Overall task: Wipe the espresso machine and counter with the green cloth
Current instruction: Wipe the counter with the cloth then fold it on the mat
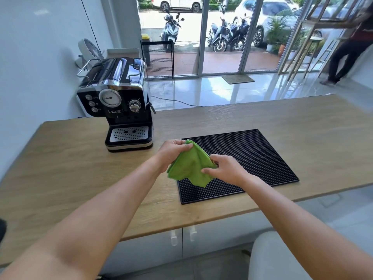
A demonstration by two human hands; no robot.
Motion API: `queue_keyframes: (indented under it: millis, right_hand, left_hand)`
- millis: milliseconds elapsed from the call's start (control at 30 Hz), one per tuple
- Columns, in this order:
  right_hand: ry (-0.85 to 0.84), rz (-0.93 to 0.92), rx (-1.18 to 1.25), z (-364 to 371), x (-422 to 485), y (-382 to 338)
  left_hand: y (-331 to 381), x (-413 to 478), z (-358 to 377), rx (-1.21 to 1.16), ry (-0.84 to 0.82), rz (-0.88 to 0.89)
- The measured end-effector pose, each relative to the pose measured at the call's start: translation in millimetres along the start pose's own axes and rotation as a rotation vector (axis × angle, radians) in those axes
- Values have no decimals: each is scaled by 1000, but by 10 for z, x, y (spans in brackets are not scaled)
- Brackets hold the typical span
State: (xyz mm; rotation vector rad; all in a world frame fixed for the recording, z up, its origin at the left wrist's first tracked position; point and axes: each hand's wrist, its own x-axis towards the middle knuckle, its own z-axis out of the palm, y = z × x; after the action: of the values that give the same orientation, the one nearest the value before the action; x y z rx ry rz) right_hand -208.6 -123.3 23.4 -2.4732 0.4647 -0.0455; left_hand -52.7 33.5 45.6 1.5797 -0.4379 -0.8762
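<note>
The green cloth (189,164) hangs bunched between both hands, just above the left end of a black rubber bar mat (252,158). My left hand (171,152) pinches its upper left corner. My right hand (224,168) grips its right edge. The black and chrome espresso machine (119,102) stands upright on the wooden counter (70,158), to the left of my hands and a little farther back, apart from the cloth. Its drip tray faces me.
A white fan (88,50) sits behind the machine by the left wall. The counter's near edge runs above white cabinet doors (181,239). Beyond the counter a person (351,47) stands at the far right near glass doors (222,37).
</note>
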Motion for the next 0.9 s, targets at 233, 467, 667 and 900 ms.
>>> queue_keyframes:
  millis: [233,467,667,900]
  right_hand:
    - [13,11,10,-246,3,79]
    - [226,88,1,-477,305,2]
    - [327,18,-199,-391,333,23]
    - [-6,5,-285,123,-61,488]
  left_hand:
    - [-14,0,-185,140,78,13]
    - [-122,127,-85,184,299,147]
    - [-123,46,-27,321,489,344]
    - [-995,-436,43,863,219,328]
